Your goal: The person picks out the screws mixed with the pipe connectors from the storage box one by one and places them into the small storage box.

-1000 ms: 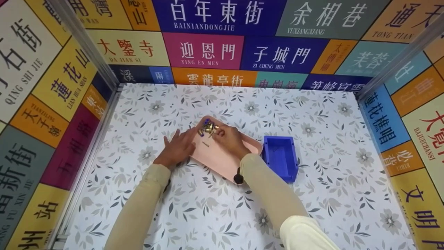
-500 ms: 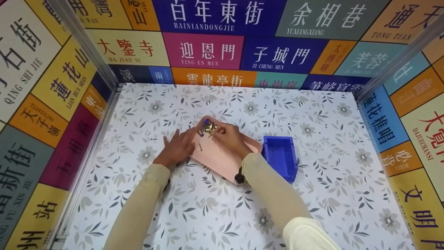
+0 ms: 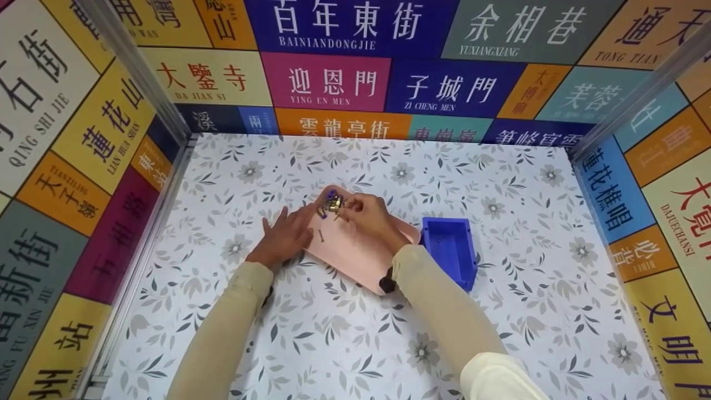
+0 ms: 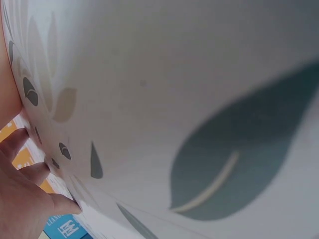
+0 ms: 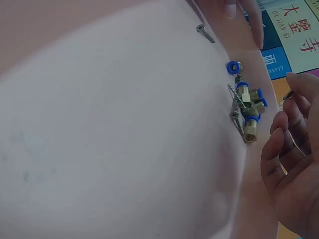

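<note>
The right hand (image 3: 371, 218) hovers over the far end of the pink tray (image 3: 355, 255), fingers curled, pinching a small dark screw (image 5: 287, 94) between fingertips; the screw is tiny and mostly covered by the fingers, so only its tip shows in the right wrist view. Just left of that hand lies a small pile of brass fittings (image 5: 250, 107) with blue caps, two long screws lying against them and touching. In the head view this pile is a blur of gold and blue, partly hidden by the fingers.

The left hand (image 3: 286, 236) lies flat with fingers straight, resting on the tray's left edge and holding nothing. One loose screw (image 3: 321, 235) sits on the tray just beside its fingertips. The left wrist view is filled by the leaf-patterned tablecloth (image 4: 199, 124) seen very close and blurred, with only fingertips at its corner.

A blue bin (image 3: 449, 251) stands touching the tray, right of the right forearm; its contents cannot be made out.
</note>
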The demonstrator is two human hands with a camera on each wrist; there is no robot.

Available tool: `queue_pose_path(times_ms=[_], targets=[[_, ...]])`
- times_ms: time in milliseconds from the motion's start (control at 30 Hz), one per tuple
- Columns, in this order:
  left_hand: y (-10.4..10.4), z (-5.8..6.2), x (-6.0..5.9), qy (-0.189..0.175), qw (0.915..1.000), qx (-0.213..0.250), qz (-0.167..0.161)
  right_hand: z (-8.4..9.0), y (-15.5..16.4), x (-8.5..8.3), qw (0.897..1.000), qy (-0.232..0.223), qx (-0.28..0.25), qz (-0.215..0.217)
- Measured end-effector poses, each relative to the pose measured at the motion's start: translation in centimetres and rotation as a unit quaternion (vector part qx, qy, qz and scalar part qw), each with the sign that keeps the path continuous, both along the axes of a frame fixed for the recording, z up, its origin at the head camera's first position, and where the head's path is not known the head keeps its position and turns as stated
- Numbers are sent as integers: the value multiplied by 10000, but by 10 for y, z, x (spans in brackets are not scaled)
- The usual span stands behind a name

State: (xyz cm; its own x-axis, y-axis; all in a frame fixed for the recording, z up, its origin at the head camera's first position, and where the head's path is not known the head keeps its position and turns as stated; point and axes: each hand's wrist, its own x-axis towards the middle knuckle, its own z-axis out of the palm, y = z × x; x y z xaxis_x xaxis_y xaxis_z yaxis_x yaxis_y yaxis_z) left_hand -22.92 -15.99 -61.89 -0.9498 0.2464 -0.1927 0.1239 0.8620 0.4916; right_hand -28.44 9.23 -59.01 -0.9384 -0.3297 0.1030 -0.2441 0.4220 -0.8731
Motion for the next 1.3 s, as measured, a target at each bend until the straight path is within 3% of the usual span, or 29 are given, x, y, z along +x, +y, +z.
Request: queue_pose_path(times_ms=[300, 1067, 1300], targets=[[-2, 0, 2, -21, 10000, -18, -53, 15, 8, 3, 9997, 238, -28, 28], [-4, 1, 1, -147, 9999, 16, -80, 46, 48, 13, 9974, 477, -252, -482], [-3, 1, 2, -180, 9998, 11, -41, 81, 58, 34, 9936, 604, -398, -862]])
